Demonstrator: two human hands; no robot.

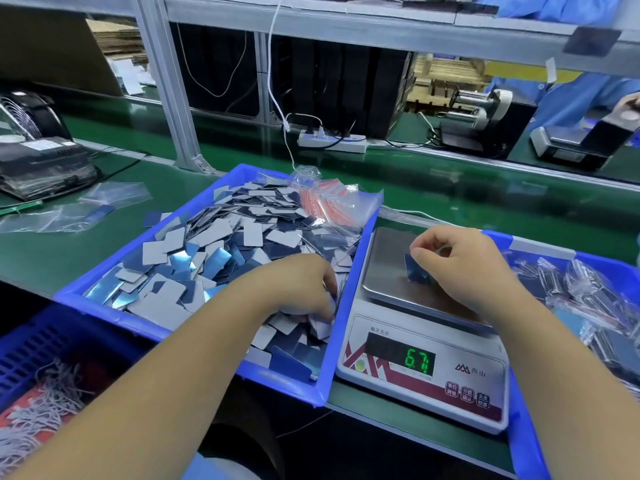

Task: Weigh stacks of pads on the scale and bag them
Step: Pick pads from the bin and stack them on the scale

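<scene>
A blue tray [104, 296] in front of me is heaped with loose grey and shiny blue pads [207, 251]. My left hand [304, 289] reaches into the tray's right side, fingers curled round a few pads. To the right stands a white digital scale [422, 375] with a steel pan [384, 265]; its green display reads 6.7. My right hand [460, 261] is over the pan and pinches a small stack of blue pads [415, 270] that touches the pan. A bundle of clear zip bags with red strips [329, 206] lies at the tray's far right corner.
A second blue tray [526, 445] on the right holds bagged pads [588, 289]. Loose clear bags [69, 209] lie on the green belt to the left. A blue crate [41, 341] with scrap strips sits lower left. A power strip [332, 142] and another person's scale [575, 147] stand beyond.
</scene>
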